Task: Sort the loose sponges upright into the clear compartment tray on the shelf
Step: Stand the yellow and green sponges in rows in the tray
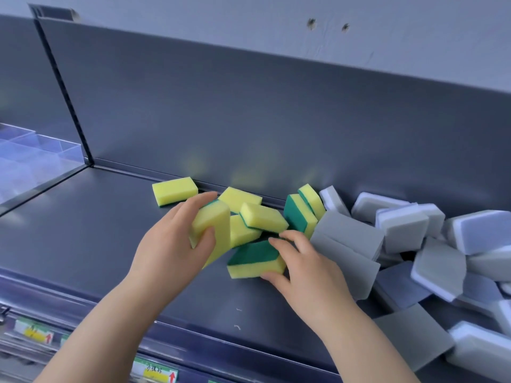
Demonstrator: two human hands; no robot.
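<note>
Bare forearms [110, 313] reach over the shelf [83, 244]. Far left sits the clear tray [41, 150]. The left hand [171, 244] grips a yellow sponge [214, 228] on end. The right hand [307, 269] curls its fingers round a green-topped sponge [253, 258]. Grey sponges [414, 244] heap beside it.

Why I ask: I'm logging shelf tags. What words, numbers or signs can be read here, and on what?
Green-and-yellow paper tag in the shelf's front rail: red up arrow; handwriting too blurred to read.
Similar green-and-yellow tag further left: red up arrow; text too blurred.
Yellow-and-green sponges, grey sponges: no print.
</note>
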